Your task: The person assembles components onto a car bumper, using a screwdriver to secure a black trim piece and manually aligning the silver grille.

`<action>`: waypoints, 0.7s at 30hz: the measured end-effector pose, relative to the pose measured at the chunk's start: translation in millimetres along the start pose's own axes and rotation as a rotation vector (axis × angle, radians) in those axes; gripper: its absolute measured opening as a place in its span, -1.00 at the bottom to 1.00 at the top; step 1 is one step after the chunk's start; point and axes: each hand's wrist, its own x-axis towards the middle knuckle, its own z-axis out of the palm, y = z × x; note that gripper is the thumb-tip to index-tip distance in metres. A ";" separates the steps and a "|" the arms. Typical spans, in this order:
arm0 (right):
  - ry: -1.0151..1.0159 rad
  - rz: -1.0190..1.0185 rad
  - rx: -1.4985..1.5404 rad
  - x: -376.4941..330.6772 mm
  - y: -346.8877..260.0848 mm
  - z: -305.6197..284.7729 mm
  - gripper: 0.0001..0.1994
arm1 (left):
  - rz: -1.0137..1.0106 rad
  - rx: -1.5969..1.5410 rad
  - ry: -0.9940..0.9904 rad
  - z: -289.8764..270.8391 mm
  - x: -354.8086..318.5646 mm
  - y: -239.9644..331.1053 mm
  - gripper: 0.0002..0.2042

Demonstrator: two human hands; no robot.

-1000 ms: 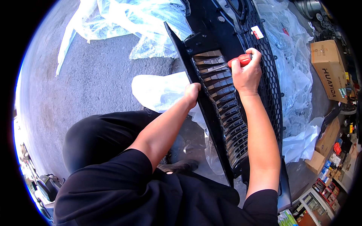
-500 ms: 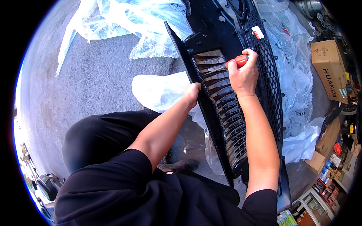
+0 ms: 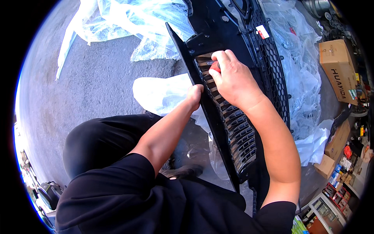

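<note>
Slid my right hand (image 3: 233, 80), clamped on the red-handled tool (image 3: 214, 66), further left across the grille (image 3: 237, 128) while left hand (image 3: 194, 95) grips its edge.

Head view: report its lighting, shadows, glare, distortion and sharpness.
Head view: hard daylight; the plastic sheeting glares near-white at the top, and the right hand is brightly lit. The person's shadow darkens the concrete floor beside the black bumper grille. Fisheye bending curves the grille's edge, with a black rim around the frame. The centre is sharp; the rim clutter is soft.
</note>
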 end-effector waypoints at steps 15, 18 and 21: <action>-0.176 0.141 -0.213 30.3 -7.7 -10.7 -0.71 | 0.007 0.027 0.008 -14.2 41.2 -26.2 -0.92; -0.361 0.350 -0.255 41.8 -21.9 -19.8 -0.72 | 0.003 -0.005 0.038 -13.9 36.9 -30.8 -0.89; -0.199 0.309 -0.252 32.1 -11.9 -12.1 -0.72 | -0.009 -0.039 0.032 -7.3 33.9 -24.0 -0.90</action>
